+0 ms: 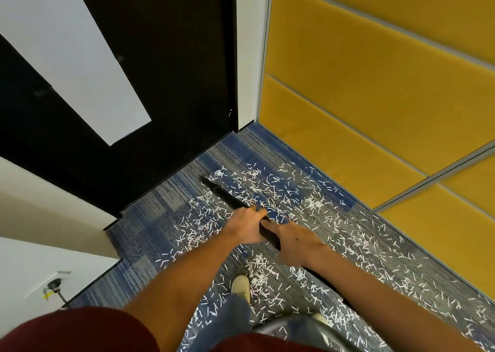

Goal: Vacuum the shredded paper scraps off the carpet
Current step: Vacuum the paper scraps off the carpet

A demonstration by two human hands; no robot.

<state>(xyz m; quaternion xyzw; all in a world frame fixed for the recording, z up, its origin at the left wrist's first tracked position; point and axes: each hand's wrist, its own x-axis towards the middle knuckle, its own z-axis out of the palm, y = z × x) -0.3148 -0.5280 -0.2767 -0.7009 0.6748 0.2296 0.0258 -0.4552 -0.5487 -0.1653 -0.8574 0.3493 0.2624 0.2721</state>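
Right hand and left hand clamp fingers round black wand amid thin white scraps

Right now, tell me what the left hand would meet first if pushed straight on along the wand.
Likely the littered carpet by the wand tip, where the left hand aims; the black door stands beyond, depth unclear.

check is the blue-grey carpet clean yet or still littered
Still littered: white shredded paper scraps cover the blue-grey carpet around the black vacuum wand.

i see a black door ahead with a white panel, yellow wall panels at right, a wall outlet low left.
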